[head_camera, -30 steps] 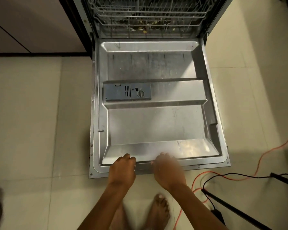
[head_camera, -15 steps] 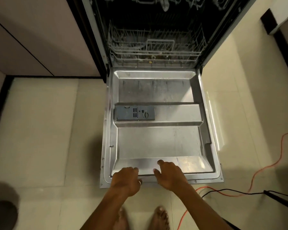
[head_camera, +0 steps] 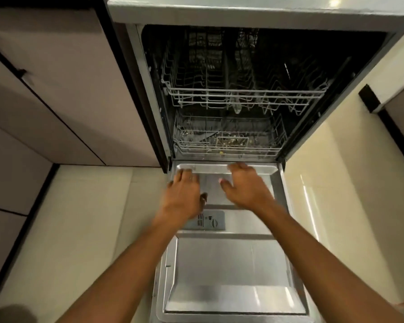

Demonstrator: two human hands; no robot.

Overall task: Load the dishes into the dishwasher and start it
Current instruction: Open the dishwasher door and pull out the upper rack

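Both left hand [head_camera: 184,197] and right hand [head_camera: 247,192] (fingers spread, empty) hover over dishwasher door [head_camera: 231,264].

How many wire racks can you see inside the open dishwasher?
2. The upper rack sits mid-cavity; the lower rack sits at the bottom, just beyond the open door. The dark top may hide a third.

bare arms, with a small ring [head_camera: 191,177] on the left hand [head_camera: 184,194].
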